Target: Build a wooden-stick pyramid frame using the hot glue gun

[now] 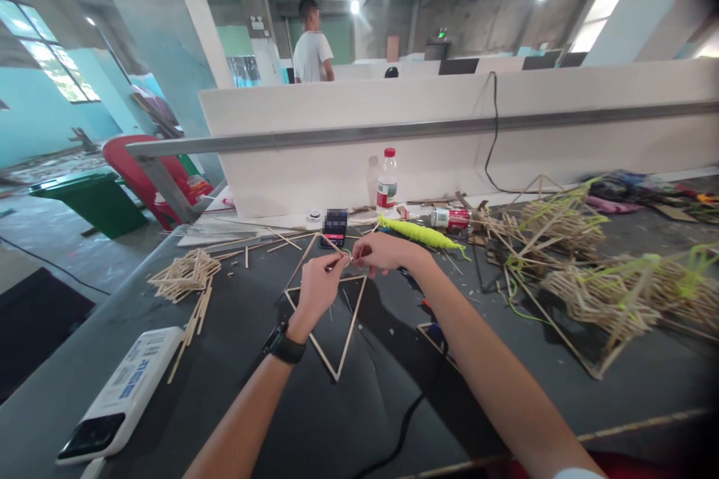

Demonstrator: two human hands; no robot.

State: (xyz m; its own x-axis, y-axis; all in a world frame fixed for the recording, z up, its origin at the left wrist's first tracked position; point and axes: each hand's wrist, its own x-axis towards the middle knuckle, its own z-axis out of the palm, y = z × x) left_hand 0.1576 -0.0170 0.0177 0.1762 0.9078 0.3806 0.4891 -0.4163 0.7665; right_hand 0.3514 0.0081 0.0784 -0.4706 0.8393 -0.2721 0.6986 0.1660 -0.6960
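My left hand [321, 286], with a dark watch on the wrist, is closed in a pinch above a frame of thin wooden sticks [351, 329]. Its fingertips meet those of my right hand [382, 252], which is pinched too. A short bit of yellow-green yarn [349, 253] shows between the fingertips; most of it is hidden. The frame lies on the dark tabletop, one triangle pointing toward me and more sticks reaching away behind my left hand. Just beyond my right hand is a bundle of bright yellow-green yarn [424, 233].
Loose sticks [188, 275] and a white power bank [120, 393] lie left. A phone [334, 227] and an upright bottle [387, 179] stand behind. Stick frames [601, 292] pile up right. A black cable [413, 412] crosses the front. A person [313, 52] stands beyond the partition.
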